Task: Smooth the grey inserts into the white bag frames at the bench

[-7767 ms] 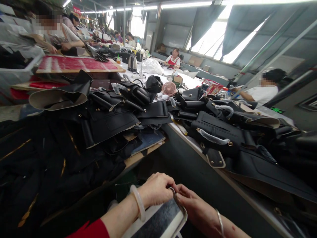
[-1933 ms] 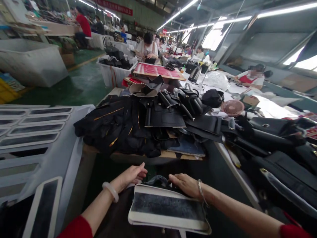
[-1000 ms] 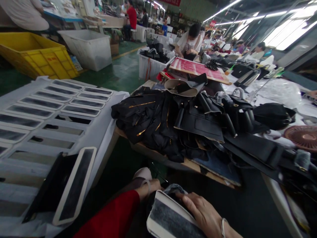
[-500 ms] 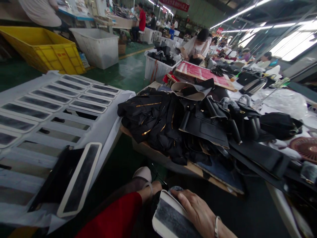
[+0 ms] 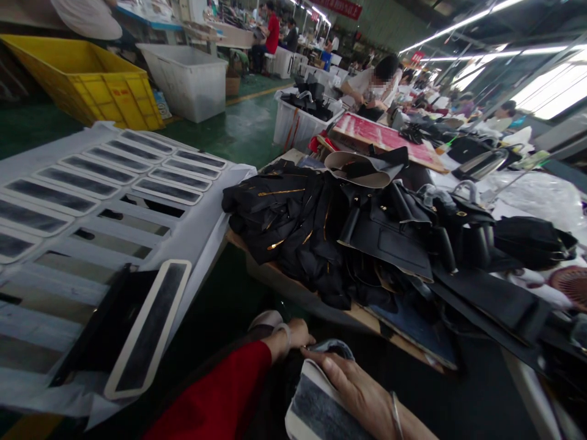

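Note:
My right hand [image 5: 351,380], with a bangle at its wrist, lies over a rounded panel [image 5: 316,400] with a pale border and a dark, smeared middle; thumb and fingers grip its upper edge. My left hand [image 5: 297,335], coming out of a red sleeve [image 5: 220,391], is closed just beyond the panel, its fingertips near those of the right. What it pinches is hidden. Around the fingertips show dark material and a shiny, clear-looking piece [image 5: 337,348]. A similar long panel [image 5: 149,330] rests aslant at the right edge of the slatted rack [image 5: 68,275] on my left.
Several more panels [image 5: 87,181] lie in rows on the rack. Ahead, a bench holds a heap of black zippered fabric [image 5: 275,214] and black bag parts [image 5: 389,235]. Beyond stand a yellow bin [image 5: 105,91], a white bin [image 5: 188,79], and a co-worker [image 5: 373,85] at a red-topped board [image 5: 385,134].
My left hand has moved slightly forward and right, nearer the right fingertips. More of the shiny piece shows behind the right hand. The whole view has shifted a little.

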### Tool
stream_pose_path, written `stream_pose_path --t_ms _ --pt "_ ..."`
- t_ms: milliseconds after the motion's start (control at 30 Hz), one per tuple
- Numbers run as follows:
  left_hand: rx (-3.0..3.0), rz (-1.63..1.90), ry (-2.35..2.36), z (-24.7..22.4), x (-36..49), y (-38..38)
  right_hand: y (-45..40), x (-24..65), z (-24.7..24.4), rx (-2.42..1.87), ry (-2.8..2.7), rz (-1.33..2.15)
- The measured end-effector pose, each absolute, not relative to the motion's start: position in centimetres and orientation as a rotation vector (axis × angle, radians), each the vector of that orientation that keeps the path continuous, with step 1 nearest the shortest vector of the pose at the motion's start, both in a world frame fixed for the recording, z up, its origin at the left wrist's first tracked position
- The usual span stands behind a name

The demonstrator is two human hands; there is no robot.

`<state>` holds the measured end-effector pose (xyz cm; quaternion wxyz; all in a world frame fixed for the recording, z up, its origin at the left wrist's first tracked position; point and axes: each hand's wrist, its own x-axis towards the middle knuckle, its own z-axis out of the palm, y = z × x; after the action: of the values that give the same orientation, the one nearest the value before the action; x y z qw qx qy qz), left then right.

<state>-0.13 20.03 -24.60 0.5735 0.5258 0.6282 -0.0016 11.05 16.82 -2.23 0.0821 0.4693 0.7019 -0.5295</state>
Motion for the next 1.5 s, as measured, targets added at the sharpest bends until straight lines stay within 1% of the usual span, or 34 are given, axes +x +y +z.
stream_pose_path --t_ms 100,200,333,500,700,833,1033,1167,1333,1433,1500 --pt "1.307 -0.118 1.371 -24.2 -0.2 21.0 16.9 10.8 -1.8 1.391 2.109 -1.575" --pt "1.359 -0.186 1.324 -23.6 -0.4 21.4 17.2 10.5 -1.6 1.285 2.148 -1.543" --pt "1.397 -0.234 1.323 -22.7 -1.0 21.6 17.6 10.1 -1.7 1.146 2.247 -1.462" --pt "1.434 -0.287 1.353 -21.8 -1.5 22.4 18.0 10.2 -1.8 1.06 2.292 -1.441" --pt "1.525 -0.391 1.257 -20.2 -0.6 23.3 18.0 11.7 -1.2 1.062 2.28 -1.43" --pt "1.578 -0.377 1.123 -17.2 -1.5 23.7 17.5 13.8 -1.2 1.113 2.275 -1.434" --pt "1.474 -0.315 0.75 -9.2 -4.3 23.9 16.3 17.6 -0.9 1.247 2.131 -1.482" --pt "1.584 -0.28 0.707 -4.9 -6.0 23.3 15.3 20.8 -0.6 1.335 2.067 -1.503" --pt "1.721 -0.261 0.732 -2.7 -5.7 22.7 14.5 23.3 -0.5 1.418 2.018 -1.489" --pt "1.809 -0.274 0.719 -1.9 -4.9 22.5 14.5 22.7 -0.5 1.397 2.076 -1.433" --pt "1.854 -0.281 0.698 -1.5 -4.5 22.4 14.5 22.0 -0.6 1.483 2.107 -1.4"
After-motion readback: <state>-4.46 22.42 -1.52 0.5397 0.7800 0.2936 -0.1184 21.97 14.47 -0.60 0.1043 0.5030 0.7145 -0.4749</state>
